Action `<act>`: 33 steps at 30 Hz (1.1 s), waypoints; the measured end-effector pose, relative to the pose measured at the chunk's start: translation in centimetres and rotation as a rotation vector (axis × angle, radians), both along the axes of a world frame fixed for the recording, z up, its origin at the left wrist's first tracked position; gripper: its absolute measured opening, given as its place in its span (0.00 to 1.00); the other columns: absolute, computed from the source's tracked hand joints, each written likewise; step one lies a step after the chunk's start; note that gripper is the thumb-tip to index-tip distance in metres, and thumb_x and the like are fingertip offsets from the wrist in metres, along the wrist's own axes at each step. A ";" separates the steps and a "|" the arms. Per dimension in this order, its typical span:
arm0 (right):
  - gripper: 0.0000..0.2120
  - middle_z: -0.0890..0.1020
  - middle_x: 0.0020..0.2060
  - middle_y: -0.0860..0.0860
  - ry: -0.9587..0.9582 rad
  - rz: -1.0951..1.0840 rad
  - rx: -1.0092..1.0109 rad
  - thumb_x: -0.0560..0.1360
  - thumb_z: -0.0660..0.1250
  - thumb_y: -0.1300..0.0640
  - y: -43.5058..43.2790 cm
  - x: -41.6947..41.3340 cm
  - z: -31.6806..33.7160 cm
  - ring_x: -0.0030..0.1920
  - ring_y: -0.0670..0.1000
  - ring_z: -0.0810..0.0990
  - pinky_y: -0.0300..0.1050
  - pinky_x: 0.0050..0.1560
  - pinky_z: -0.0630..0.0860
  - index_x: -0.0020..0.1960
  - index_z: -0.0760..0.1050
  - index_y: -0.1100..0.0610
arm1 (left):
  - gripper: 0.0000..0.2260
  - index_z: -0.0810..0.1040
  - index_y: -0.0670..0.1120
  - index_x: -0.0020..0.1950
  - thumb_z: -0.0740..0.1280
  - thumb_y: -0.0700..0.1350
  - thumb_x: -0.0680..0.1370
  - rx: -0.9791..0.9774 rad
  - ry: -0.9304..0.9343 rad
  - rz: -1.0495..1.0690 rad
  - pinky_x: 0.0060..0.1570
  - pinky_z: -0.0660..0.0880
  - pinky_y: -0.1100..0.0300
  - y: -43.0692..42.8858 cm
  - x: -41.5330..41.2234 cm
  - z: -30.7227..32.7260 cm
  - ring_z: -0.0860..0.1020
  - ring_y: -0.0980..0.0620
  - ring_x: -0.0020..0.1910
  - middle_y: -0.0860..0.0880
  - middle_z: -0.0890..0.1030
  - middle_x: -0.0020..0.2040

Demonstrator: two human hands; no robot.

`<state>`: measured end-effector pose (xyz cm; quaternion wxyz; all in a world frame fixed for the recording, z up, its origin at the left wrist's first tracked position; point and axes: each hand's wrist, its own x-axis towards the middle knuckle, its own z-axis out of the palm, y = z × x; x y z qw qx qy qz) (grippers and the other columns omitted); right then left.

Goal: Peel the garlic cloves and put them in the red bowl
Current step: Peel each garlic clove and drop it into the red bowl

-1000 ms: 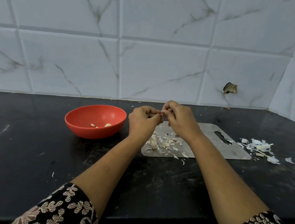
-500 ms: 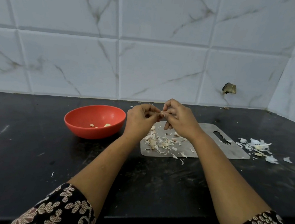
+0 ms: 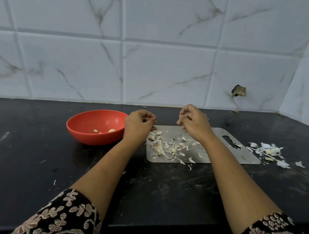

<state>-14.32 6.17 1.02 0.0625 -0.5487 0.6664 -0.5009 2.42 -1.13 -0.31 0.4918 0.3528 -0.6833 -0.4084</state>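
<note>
The hands have parted, left hand pinching a garlic clove, right hand curled, its hold unclear.

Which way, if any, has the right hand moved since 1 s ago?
Yes: the right hand shifted slightly right along the cutting board, away from the left hand.

Over a steel cutting board strewn with garlic cloves and skins, the left hand pinches a small pale clove; the right hand hovers apart, fingers curled. The red bowl just left of them holds a few peeled cloves
</note>
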 end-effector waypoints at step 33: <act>0.25 0.69 0.73 0.52 0.592 0.171 0.526 0.80 0.60 0.63 -9.6 7.5 0.1 0.68 0.56 0.72 0.51 0.61 0.75 0.74 0.66 0.46 | 0.19 0.77 0.45 0.54 0.55 0.26 0.74 -0.223 0.150 0.321 0.48 0.79 0.58 -1.5 4.4 2.4 0.80 0.53 0.43 0.51 0.80 0.50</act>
